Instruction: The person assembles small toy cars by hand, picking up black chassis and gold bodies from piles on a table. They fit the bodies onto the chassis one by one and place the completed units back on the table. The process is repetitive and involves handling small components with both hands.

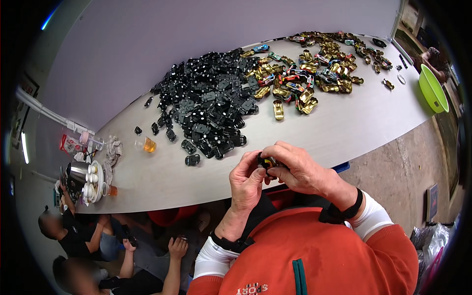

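Note:
Between my hands is a small toy car (267, 162), dark with some yellow and red, raised above the table's near edge. My left hand (245, 181) is closed on its left side, with thumb and fingers pinching it. From the other side my right hand (299, 168) grips it too, its fingers curled over the top. Much of the toy car is hidden by my fingers. Just beyond lies a big heap of black toy car bases (211, 101). To its right spreads a heap of gold and coloured toy car bodies (309, 69).
At the table's left end are a glass of amber drink (148, 144), a crumpled cloth (113, 151) and a tray of white cups (100, 184). A green basin (432, 89) is at the right end. Two people sit at the lower left; another person (435, 61) is beyond the basin.

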Tool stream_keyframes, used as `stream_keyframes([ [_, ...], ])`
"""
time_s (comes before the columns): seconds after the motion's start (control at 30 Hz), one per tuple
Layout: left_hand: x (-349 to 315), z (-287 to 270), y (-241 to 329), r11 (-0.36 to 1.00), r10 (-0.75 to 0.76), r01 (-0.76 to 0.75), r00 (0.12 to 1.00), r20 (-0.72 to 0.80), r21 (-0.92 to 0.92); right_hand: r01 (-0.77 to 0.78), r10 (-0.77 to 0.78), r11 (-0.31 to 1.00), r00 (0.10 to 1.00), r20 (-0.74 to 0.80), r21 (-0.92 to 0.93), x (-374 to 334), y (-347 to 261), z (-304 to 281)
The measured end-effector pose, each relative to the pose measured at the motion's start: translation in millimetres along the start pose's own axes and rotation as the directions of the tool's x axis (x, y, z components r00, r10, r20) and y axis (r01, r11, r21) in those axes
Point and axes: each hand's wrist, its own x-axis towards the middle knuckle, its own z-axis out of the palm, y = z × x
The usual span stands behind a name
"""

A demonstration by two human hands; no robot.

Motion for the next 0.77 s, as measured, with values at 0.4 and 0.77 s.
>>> stream_keyframes([
  [0.4, 1, 6, 1, 0.999, 0.025, -0.025, 1.000, -0.015, 0.027, -0.044, 0.046, 0.998, 0.998, 0.040, -0.050, 0, -3, -2],
  [0.77, 7, -3, 13, 0.992, -0.127, 0.127, 0.984, 0.124, 0.003, -0.358, 0.344, 0.924, 0.932, 0.114, 0.137, 1, -11, -9],
])
